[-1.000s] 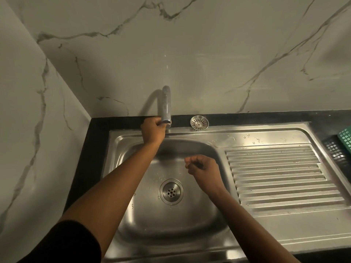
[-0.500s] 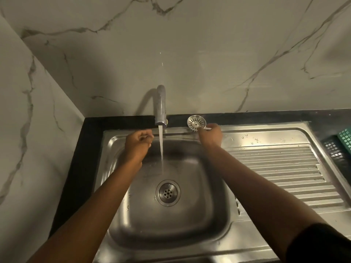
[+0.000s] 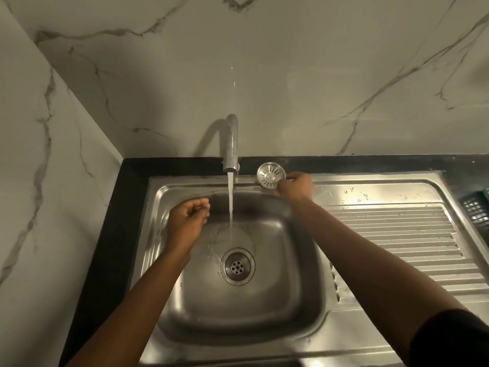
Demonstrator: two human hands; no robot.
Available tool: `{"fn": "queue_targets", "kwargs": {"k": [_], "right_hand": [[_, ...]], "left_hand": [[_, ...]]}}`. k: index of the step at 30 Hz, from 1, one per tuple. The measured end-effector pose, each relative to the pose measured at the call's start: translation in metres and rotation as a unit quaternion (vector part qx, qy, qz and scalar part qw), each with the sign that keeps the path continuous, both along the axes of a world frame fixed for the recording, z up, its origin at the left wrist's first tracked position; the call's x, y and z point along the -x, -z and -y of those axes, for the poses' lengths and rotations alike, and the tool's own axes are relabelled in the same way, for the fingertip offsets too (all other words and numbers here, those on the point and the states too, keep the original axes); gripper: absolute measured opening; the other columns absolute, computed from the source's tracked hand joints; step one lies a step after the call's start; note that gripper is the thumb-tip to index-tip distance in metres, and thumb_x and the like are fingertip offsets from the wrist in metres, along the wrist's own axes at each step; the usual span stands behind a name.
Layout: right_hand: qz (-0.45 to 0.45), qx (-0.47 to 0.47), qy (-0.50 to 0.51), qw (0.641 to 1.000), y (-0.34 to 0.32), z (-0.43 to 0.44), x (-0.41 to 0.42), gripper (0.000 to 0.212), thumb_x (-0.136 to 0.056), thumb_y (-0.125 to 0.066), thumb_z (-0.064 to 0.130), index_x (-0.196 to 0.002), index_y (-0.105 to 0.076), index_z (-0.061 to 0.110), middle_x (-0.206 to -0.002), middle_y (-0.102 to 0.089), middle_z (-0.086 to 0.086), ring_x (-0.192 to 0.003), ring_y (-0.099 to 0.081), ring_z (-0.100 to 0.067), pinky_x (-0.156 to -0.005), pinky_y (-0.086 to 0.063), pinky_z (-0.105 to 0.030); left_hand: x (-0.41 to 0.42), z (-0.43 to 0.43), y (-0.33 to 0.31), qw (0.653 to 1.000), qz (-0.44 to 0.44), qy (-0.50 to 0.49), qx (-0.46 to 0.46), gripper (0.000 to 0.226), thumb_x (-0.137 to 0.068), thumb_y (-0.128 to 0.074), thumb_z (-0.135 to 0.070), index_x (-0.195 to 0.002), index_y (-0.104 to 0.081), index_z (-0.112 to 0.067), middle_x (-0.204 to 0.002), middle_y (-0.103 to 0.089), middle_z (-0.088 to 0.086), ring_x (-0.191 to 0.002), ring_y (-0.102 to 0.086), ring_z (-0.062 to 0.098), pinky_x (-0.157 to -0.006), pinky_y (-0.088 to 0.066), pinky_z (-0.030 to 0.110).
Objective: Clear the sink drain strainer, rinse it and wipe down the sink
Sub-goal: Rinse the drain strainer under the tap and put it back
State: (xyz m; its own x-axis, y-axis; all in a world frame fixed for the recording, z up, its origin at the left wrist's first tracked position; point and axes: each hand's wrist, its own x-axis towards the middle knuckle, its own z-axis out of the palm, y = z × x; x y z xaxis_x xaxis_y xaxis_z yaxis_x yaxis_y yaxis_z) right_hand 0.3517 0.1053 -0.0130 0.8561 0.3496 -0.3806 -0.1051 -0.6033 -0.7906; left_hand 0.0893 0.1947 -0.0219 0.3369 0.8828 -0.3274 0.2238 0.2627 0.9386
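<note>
While the tap [image 3: 230, 144] ran, my right hand [image 3: 295, 187] fingers pinched the strainer [image 3: 271, 174] for rinsing; left hand [image 3: 189, 223] loosely curled, empty.

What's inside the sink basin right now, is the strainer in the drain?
No. In the basin only running water lands above the bare drain. The strainer sits on the back rim, right hand at it. The left hand hovers over the basin; beneath it is hidden.

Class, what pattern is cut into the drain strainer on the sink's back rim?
Radiating slots around a solid centre on the strainer, in the head view.
</note>
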Motion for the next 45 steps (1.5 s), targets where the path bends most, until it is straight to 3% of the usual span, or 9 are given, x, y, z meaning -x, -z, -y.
{"fn": "queue_targets", "kwargs": {"k": [7,11,14,17,22,29,35,40,45], "right_hand": [[0.116,0.022,-0.222,0.968,-0.019,0.025,0.075,0.016,-0.085,-0.07,0.004,-0.085,-0.071,0.02,-0.074,-0.067,0.009,-0.066,-0.064,-0.001,-0.055,-0.048,-0.01],[0.145,0.037,-0.249,0.957,-0.021,0.025,0.094,0.021,-0.077,-0.066,0.001,-0.066,-0.068,0.02,-0.059,-0.064,0.009,-0.05,-0.057,0.001,-0.045,-0.036,-0.006],[0.156,0.054,-0.259,0.952,-0.021,0.025,0.099,0.016,-0.073,-0.064,0.005,-0.068,-0.073,0.017,-0.059,-0.07,0.002,-0.053,-0.065,-0.008,-0.049,-0.046,-0.018],[0.146,0.075,-0.289,0.943,-0.019,0.022,0.102,0.017,-0.076,-0.064,0.006,-0.069,-0.076,0.017,-0.058,-0.07,0.001,-0.054,-0.068,-0.01,-0.053,-0.056,-0.023],[0.165,0.053,-0.348,0.921,-0.016,0.008,0.111,0.02,-0.087,-0.066,0.009,-0.091,-0.082,0.021,-0.078,-0.075,0.004,-0.069,-0.069,-0.007,-0.059,-0.045,-0.013],[0.169,-0.035,-0.318,0.932,-0.029,-0.007,0.12,0.014,-0.09,-0.074,0.009,-0.098,-0.082,0.017,-0.084,-0.076,0.007,-0.068,-0.065,0.004,-0.061,-0.047,-0.006],[0.184,-0.08,-0.308,0.93,-0.036,0.001,0.117,0.017,-0.088,-0.073,0.006,-0.089,-0.083,0.019,-0.087,-0.079,0.008,-0.076,-0.074,-0.002,-0.076,-0.063,-0.026],[0.243,-0.098,-0.309,0.914,-0.048,0.02,0.116,0.018,-0.089,-0.072,0.004,-0.09,-0.084,0.017,-0.085,-0.08,0.007,-0.074,-0.073,-0.004,-0.074,-0.059,-0.022],[0.222,-0.107,-0.243,0.938,-0.052,0.037,0.107,0.017,-0.091,-0.069,0.003,-0.095,-0.079,0.017,-0.085,-0.077,0.011,-0.081,-0.07,0.003,-0.07,-0.05,-0.007]], "left_hand": [[-0.021,0.006,0.002,0.996,-0.022,0.061,0.057,0.03,-0.1,-0.067,-0.014,-0.129,-0.069,-0.007,-0.116,-0.075,0.009,-0.097,-0.074,0.023,-0.081,-0.061,0.027],[-0.02,0.013,0.0,0.993,-0.028,0.093,0.073,0.013,-0.102,-0.061,-0.01,-0.104,-0.073,-0.016,-0.099,-0.076,0.009,-0.088,-0.075,0.024,-0.073,-0.063,0.024],[-0.015,0.014,0.004,0.989,-0.051,0.11,0.083,0.018,-0.102,-0.062,-0.008,-0.116,-0.073,-0.004,-0.098,-0.078,0.018,-0.09,-0.078,0.035,-0.076,-0.065,0.033],[-0.008,0.014,0.008,0.989,-0.067,0.107,0.08,0.015,-0.098,-0.064,-0.002,-0.111,-0.072,0.001,-0.094,-0.077,0.027,-0.073,-0.077,0.031,-0.064,-0.065,0.029],[0.013,0.014,0.017,0.992,-0.063,0.064,0.087,0.006,-0.093,-0.068,0.002,-0.096,-0.073,0.004,-0.084,-0.077,0.028,-0.063,-0.077,0.031,-0.063,-0.066,0.037],[0.018,0.014,0.018,0.996,-0.019,0.02,0.087,0.013,-0.094,-0.073,-0.008,-0.102,-0.074,0.003,-0.083,-0.079,0.021,-0.075,-0.079,0.036,-0.062,-0.065,0.033],[0.011,0.015,0.013,0.997,-0.004,0.02,0.068,0.011,-0.095,-0.071,-0.007,-0.098,-0.074,0.003,-0.086,-0.078,0.024,-0.081,-0.079,0.038,-0.068,-0.066,0.035],[0.0,0.023,0.005,0.997,0.019,0.047,0.052,0.016,-0.098,-0.069,-0.011,-0.101,-0.074,0.004,-0.087,-0.077,0.027,-0.079,-0.075,0.035,-0.067,-0.065,0.031],[-0.016,0.026,-0.01,0.995,0.023,0.071,-0.061,0.011,-0.098,-0.07,-0.018,-0.093,-0.08,-0.017,-0.082,-0.08,0.016,-0.076,-0.078,0.036,-0.076,-0.066,0.049]]}}
